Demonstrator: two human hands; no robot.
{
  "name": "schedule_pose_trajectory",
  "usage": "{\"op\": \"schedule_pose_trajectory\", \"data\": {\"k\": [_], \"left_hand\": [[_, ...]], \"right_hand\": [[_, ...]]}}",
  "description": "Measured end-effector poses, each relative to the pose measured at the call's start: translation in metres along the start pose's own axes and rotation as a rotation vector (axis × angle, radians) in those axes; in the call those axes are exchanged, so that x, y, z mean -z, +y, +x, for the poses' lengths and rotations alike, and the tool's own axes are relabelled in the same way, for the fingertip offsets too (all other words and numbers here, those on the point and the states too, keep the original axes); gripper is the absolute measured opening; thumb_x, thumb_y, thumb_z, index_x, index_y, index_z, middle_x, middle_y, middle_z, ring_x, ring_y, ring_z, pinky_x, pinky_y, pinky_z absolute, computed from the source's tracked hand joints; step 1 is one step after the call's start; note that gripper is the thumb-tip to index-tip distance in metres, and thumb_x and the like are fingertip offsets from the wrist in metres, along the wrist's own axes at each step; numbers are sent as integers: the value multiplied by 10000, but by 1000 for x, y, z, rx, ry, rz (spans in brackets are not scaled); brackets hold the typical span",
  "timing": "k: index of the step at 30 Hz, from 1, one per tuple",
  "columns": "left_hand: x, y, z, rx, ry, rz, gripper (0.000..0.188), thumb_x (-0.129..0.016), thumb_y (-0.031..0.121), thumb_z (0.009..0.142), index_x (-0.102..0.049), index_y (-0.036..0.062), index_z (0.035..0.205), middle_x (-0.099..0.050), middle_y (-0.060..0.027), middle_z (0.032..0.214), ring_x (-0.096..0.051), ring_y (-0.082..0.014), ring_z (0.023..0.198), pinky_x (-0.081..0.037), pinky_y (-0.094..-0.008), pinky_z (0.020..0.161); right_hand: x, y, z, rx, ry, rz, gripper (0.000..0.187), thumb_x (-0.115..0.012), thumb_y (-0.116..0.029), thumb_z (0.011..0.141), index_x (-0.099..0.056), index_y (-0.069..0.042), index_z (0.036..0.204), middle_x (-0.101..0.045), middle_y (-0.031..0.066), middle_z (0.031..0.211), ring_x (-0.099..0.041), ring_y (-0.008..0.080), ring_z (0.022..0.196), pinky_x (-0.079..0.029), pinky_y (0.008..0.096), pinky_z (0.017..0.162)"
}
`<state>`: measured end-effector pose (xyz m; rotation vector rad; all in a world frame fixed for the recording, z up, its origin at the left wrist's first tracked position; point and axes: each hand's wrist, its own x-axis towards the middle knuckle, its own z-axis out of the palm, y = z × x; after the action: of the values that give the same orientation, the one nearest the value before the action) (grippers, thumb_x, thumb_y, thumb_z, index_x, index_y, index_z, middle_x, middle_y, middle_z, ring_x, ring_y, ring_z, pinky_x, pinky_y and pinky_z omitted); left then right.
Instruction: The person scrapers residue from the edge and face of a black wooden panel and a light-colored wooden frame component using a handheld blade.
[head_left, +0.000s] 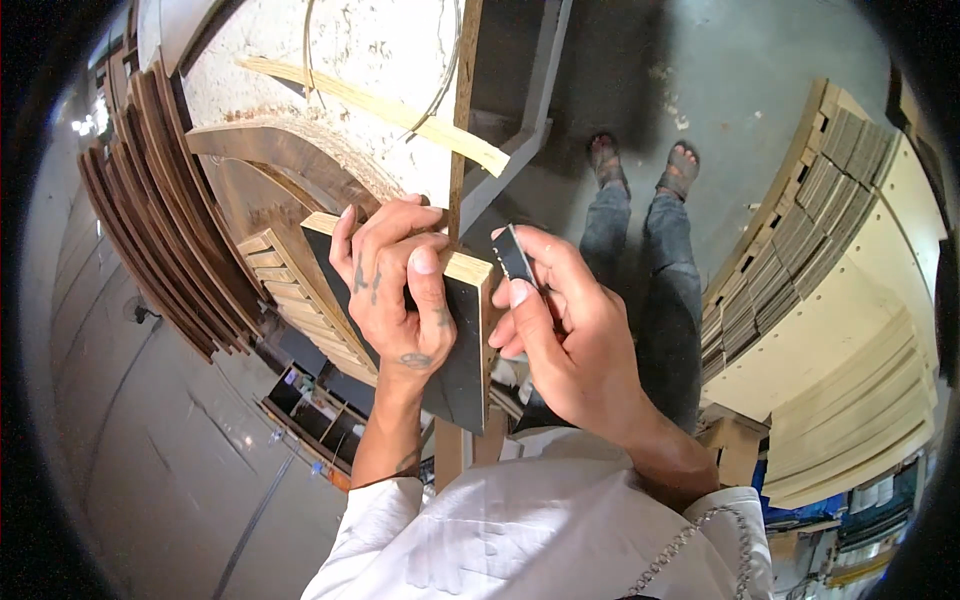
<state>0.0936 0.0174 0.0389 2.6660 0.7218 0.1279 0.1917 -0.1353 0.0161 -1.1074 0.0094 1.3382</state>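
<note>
A wooden board with a black face and pale, bare edges stands upright in front of me. My left hand is closed over its top edge, with the fingers bent over the far side and the thumb toward me. Just right of the board, my right hand pinches a small, flat black piece between thumb and fingers. That piece has a pale, rough-looking edge and is held tilted, close to the board's right end; its exact kind is unclear.
Beyond my hands, a pale wood strip and thin wire lie on a stained white worktop. A curved brown wooden part is at its near edge. Brown curved strips are stacked left; grey pieces and pale panels right.
</note>
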Motion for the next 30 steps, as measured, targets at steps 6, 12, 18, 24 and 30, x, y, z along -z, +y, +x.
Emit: {"op": "schedule_pose_trajectory", "data": {"k": [6,12,18,24,30], "left_hand": [[1,1,0,12,-53,37,173,-512,119,1001,-658,44,946,-718,-98,1014,-677,-303,1084,-308,-506,1135],[4,-1,-1,16,-98,34,214,-490,178,1026,-649,56,948,-715,-96,1014,-681,-313,1090,-311,-511,1127],[6,1,2,24,-118,46,234,-478,208,1036,-642,62,955,-713,-94,1022,-678,-311,1096,-307,-514,1126],[7,-1,1,17,-122,42,232,-476,211,1038,-631,64,949,-712,-93,1019,-677,-308,1089,-307,-513,1125],[7,0,1,10,-120,36,237,-474,208,1045,-628,53,954,-705,-105,1037,-671,-313,1094,-322,-511,1116]], "right_hand": [[-4,-5,2,-20,20,-47,332,-511,-41,1047,-534,46,1366,-668,79,895,-670,102,768,-559,250,719],[-6,-3,6,130,96,-200,323,-532,-15,1026,-578,39,1341,-670,94,885,-663,110,737,-550,264,681],[-6,-14,5,26,38,-110,332,-535,10,1016,-583,52,1342,-665,105,874,-660,130,726,-547,272,687],[-6,-12,4,18,31,-96,332,-534,20,1013,-582,60,1339,-667,109,890,-659,130,728,-549,274,697],[-9,-5,7,201,113,-231,331,-538,26,1011,-591,60,1336,-694,123,939,-668,131,734,-549,265,695]]}}
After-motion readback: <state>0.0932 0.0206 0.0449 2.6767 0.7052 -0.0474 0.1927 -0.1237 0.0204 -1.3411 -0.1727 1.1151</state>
